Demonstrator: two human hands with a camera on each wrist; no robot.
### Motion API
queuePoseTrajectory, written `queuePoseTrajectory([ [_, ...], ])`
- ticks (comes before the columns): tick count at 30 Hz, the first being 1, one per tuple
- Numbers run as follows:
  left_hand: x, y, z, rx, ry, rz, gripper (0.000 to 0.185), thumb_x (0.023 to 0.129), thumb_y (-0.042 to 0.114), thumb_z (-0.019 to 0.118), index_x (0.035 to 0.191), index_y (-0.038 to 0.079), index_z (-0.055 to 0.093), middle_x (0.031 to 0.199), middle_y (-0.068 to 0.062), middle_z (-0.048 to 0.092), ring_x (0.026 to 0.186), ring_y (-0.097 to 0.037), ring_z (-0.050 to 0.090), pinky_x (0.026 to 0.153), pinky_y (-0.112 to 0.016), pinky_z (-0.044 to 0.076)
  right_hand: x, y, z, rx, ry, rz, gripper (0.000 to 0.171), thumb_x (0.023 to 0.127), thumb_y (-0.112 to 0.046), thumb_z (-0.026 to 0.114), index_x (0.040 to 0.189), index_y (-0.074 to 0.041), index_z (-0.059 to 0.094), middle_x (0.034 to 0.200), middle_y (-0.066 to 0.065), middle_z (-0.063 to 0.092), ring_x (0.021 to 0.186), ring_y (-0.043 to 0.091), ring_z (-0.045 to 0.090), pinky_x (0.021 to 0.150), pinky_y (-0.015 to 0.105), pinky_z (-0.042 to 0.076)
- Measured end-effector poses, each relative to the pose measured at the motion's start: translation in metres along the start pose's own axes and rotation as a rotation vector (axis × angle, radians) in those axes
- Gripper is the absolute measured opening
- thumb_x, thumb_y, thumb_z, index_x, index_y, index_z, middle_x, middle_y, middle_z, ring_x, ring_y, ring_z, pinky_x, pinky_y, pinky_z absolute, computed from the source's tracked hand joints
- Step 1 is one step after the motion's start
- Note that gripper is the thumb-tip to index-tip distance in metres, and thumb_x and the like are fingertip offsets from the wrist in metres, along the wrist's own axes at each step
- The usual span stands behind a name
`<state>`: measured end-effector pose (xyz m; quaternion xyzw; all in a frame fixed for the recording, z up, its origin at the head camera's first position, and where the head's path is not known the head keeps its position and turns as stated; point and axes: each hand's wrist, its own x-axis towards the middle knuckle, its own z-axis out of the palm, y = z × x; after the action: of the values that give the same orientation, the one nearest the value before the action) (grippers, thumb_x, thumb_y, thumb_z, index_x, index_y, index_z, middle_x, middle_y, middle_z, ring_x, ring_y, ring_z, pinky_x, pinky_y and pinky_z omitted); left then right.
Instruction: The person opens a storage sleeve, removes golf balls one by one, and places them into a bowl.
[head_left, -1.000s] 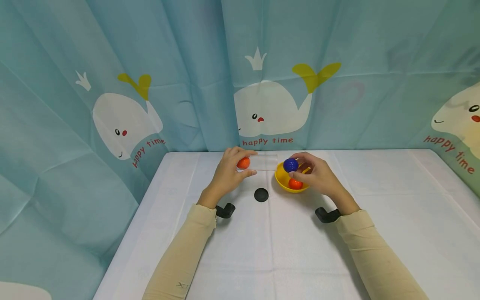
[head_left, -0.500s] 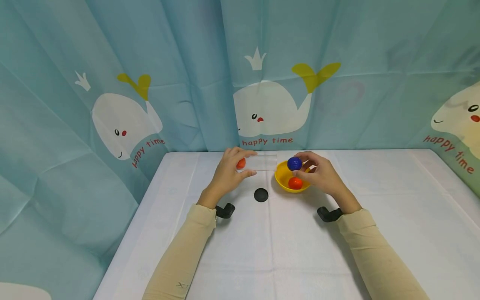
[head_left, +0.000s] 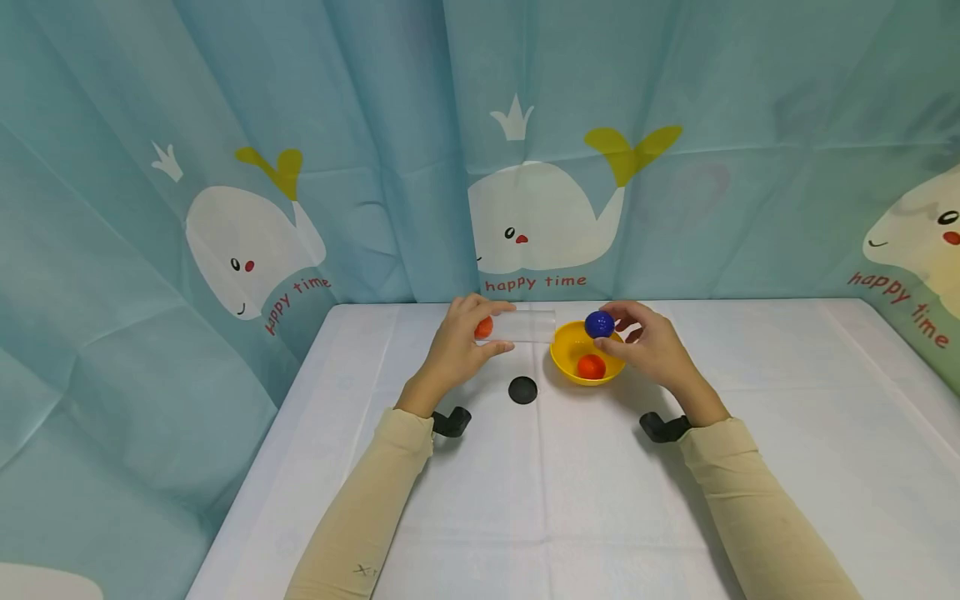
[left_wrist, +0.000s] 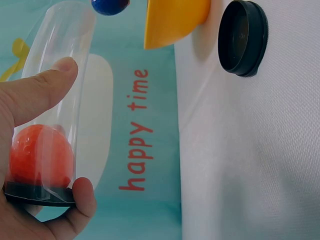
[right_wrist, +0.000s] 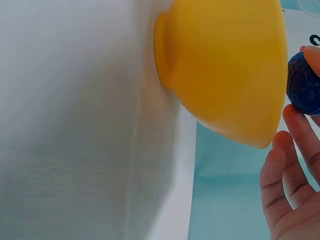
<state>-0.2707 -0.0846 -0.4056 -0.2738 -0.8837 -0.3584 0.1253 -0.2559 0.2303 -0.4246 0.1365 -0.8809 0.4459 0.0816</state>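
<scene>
My left hand (head_left: pixel 462 337) grips a clear tube (head_left: pixel 531 326) that lies sideways in the head view, its far end pointing right. An orange ball (left_wrist: pixel 41 156) sits inside, against the black cap (left_wrist: pixel 40 194) at the tube's closed end. Over the right rim of a yellow bowl (head_left: pixel 567 358), my right hand (head_left: pixel 651 346) pinches a dark blue ball (head_left: pixel 599 325) between thumb and fingers. A second orange ball (head_left: pixel 591 367) rests in the bowl. In the right wrist view the bowl's outer wall (right_wrist: pixel 225 65) stands beside the blue ball (right_wrist: pixel 304 85).
A loose black cap (head_left: pixel 522 390) lies on the white-covered table (head_left: pixel 480 492), between the hands and nearer me. Behind the table's back edge hangs a blue curtain (head_left: pixel 405 167) printed with whales. Black wrist mounts (head_left: pixel 452 422) stick out from both wrists.
My right hand has drawn the blue ball rightward, away from the tube's open end. Inside the tube the orange ball has shifted slightly left, deeper into my left hand. The left hand stays in place.
</scene>
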Motion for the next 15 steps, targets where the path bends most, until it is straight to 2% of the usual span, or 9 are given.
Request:
queuePoseTrajectory([
  [4,0.0,-0.001,0.001,0.005,-0.004,-0.006,0.053,0.081,0.022,0.087,0.131,0.021,0.068,0.113,-0.003,0.061,0.106,-0.024,0.047,0.083,-0.035,0.046,0.0,0.004,0.001,-0.014,0.007,0.003,0.045,0.09,-0.017,0.079,0.13,-0.005,0.062,0.123,0.017,0.065,0.107,0.029,0.055,0.086,0.034,0.052],
  [10,-0.001,-0.001,0.001,0.012,-0.011,-0.014,0.052,0.082,0.024,0.087,0.131,0.021,0.068,0.115,-0.003,0.062,0.108,-0.024,0.048,0.085,-0.035,0.047,0.0,0.01,0.001,-0.019,-0.003,0.034,0.043,0.09,-0.017,0.079,0.129,-0.004,0.063,0.124,0.017,0.062,0.108,0.029,0.052,0.083,0.024,0.048],
  [15,0.0,0.0,0.002,0.007,-0.004,-0.007,0.052,0.081,0.022,0.087,0.13,0.021,0.068,0.114,-0.003,0.061,0.109,-0.024,0.048,0.085,-0.036,0.047,0.0,0.013,0.001,-0.049,-0.026,0.056,0.042,0.091,-0.018,0.078,0.128,-0.004,0.064,0.123,0.017,0.06,0.11,0.031,0.052,0.087,0.03,0.048],
])
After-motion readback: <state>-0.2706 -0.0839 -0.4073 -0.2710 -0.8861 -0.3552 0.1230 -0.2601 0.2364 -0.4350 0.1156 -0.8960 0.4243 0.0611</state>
